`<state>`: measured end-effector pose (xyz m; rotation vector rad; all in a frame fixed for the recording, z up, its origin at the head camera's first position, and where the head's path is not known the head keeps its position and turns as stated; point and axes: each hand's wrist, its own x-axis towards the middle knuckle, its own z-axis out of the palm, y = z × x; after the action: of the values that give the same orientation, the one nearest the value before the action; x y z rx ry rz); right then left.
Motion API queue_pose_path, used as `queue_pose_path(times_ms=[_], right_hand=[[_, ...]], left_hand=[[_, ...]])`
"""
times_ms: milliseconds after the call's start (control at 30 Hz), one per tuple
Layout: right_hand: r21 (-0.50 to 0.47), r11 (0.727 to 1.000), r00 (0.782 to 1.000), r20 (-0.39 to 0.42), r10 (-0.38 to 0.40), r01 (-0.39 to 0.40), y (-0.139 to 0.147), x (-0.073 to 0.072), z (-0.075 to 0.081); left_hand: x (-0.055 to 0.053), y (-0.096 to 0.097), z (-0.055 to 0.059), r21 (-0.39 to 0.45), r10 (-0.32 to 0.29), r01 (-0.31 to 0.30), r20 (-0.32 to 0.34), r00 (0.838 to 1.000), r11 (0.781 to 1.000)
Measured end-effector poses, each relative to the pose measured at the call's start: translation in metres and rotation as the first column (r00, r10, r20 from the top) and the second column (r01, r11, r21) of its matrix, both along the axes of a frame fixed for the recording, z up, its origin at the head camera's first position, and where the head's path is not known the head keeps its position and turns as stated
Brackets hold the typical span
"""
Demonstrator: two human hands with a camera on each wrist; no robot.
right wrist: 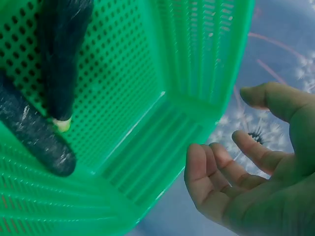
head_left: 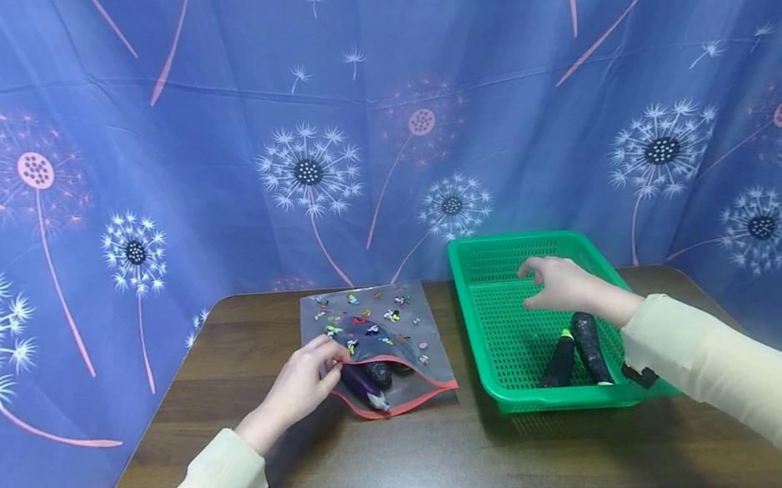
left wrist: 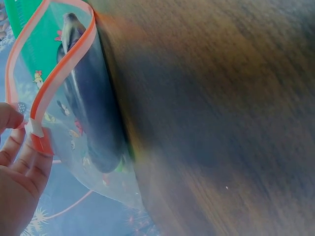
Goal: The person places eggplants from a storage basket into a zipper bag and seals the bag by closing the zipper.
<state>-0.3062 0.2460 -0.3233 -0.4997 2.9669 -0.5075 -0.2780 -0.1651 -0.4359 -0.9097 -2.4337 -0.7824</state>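
A clear zip bag point(head_left: 413, 338) with an orange-red rim and small cartoon prints lies on the table, its mouth gaping toward me. My left hand point(head_left: 299, 388) pinches the left end of that rim, beside the white slider point(left wrist: 34, 127). Inside the bag are a purple eggplant point(head_left: 361, 385) with a pale stem end and a dark, bumpy vegetable point(head_left: 379, 374), partly hidden. Over the green basket point(head_left: 474, 324) hovers my right hand point(head_left: 566, 285), fingers loosely bent and holding nothing. Two dark, long vegetables lie in the basket: one with a light green tip point(head_left: 560, 360), one speckled point(head_left: 589, 345).
The brown wooden table point(head_left: 396, 479) carries the bag left of centre and the basket on the right. A blue curtain point(head_left: 199, 180) with dandelion prints hangs right behind the table's back edge.
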Motion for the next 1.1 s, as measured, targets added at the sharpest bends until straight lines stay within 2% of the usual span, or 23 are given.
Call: queue_pose_path(times_ms=[167, 367, 500, 767, 900, 1100], right_hand=[[0.014, 0.998, 0.997, 0.042, -0.058, 0.057, 0.012, -0.007, -0.005], [-0.021, 0.991, 0.983, 0.131, -0.130, 0.134, 0.026, -0.013, -0.017], [-0.032, 0.986, 0.975, 0.154, -0.159, 0.166, 0.034, -0.015, -0.027], [0.001, 0.971, 0.946, 0.224, -0.233, 0.239, 0.045, -0.018, -0.035], [0.036, 0.963, 0.921, 0.286, -0.265, 0.266, 0.051, -0.022, -0.036], [0.098, 0.938, 0.858, 0.381, -0.344, 0.333, 0.057, -0.028, -0.039]], left_hand=[[0.000, -0.001, 0.000, 0.001, 0.004, -0.004, -0.005, 1.000, 1.000], [-0.001, 0.000, 0.000, -0.008, 0.014, -0.014, -0.001, 1.000, 1.000], [0.000, 0.000, 0.000, -0.008, 0.019, -0.019, 0.006, 1.000, 1.000], [0.001, -0.001, -0.002, -0.005, 0.020, -0.020, 0.004, 1.000, 1.000], [0.001, -0.001, -0.002, -0.007, 0.026, -0.026, -0.001, 1.000, 1.000], [0.001, -0.001, -0.001, -0.006, 0.021, -0.021, 0.002, 1.000, 1.000]])
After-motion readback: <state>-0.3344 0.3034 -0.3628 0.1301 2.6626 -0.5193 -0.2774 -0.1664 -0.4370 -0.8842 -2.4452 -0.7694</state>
